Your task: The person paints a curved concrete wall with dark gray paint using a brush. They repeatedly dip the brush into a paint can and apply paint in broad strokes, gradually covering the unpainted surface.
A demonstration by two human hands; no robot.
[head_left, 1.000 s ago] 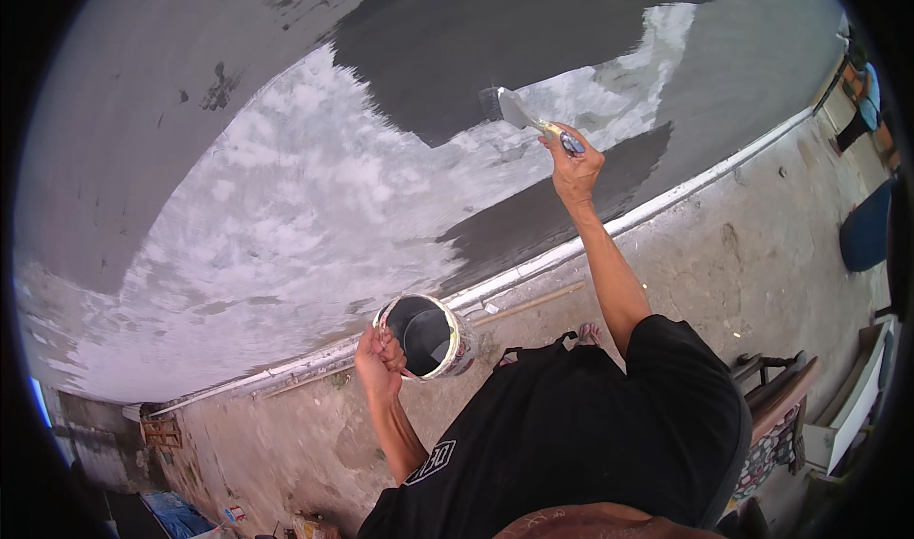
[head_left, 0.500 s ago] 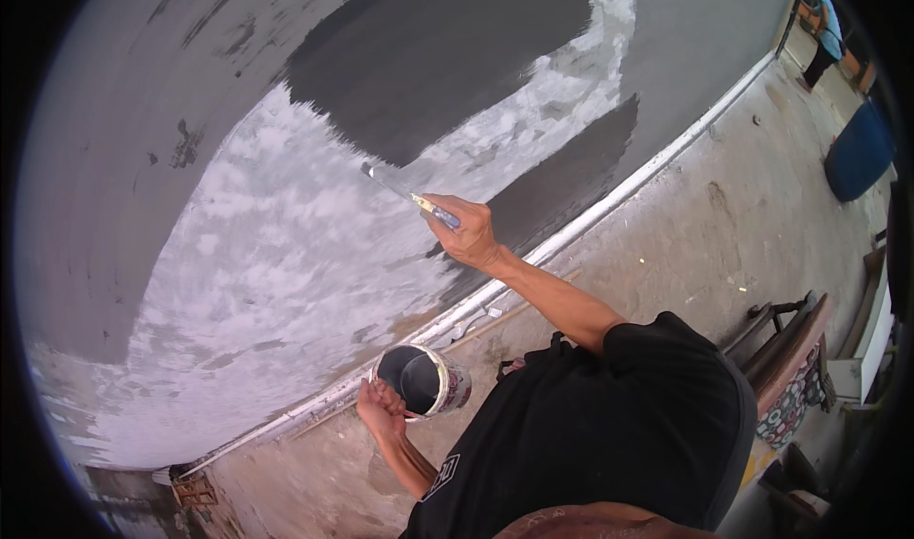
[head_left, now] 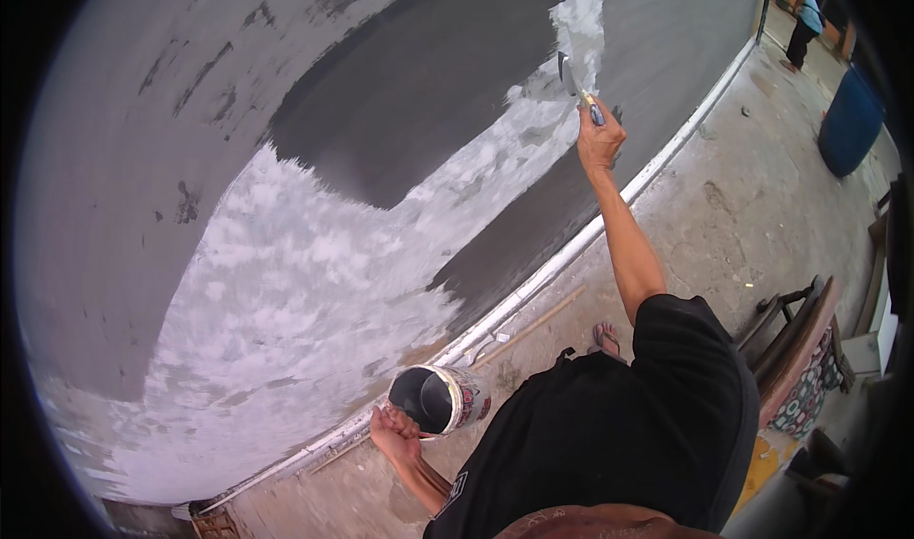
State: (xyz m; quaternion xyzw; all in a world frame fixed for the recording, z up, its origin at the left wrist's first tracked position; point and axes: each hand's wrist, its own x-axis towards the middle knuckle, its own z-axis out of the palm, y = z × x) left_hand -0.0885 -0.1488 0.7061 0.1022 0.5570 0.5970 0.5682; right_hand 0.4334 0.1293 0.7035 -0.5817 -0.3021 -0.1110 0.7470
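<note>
My right hand point(head_left: 601, 142) is closed around a paintbrush point(head_left: 594, 110) with a pale and blue handle, its arm stretched out to the far right. The brush's dark tip is at the wall point(head_left: 248, 263), on a pale strip bordered by dark grey paint point(head_left: 390, 91). Low at the front, my left hand point(head_left: 394, 432) grips a white bucket point(head_left: 461, 392) near its rim. The bucket is tilted and its inside is coated dark grey. Whether those fingers hold the rim or a handle, I cannot tell.
A white ledge point(head_left: 571, 249) follows the wall's foot, beside a concrete floor point(head_left: 709, 210). On the right are a blue barrel point(head_left: 850, 120) and a wooden chair point(head_left: 800, 349) with a patterned cushion. Another person point(head_left: 804, 20) stands at the far right.
My right hand has moved the paintbrush up and to the right along the wall, straightening the arm. The left hand keeps its hold on the bucket. The view has shifted slightly.
</note>
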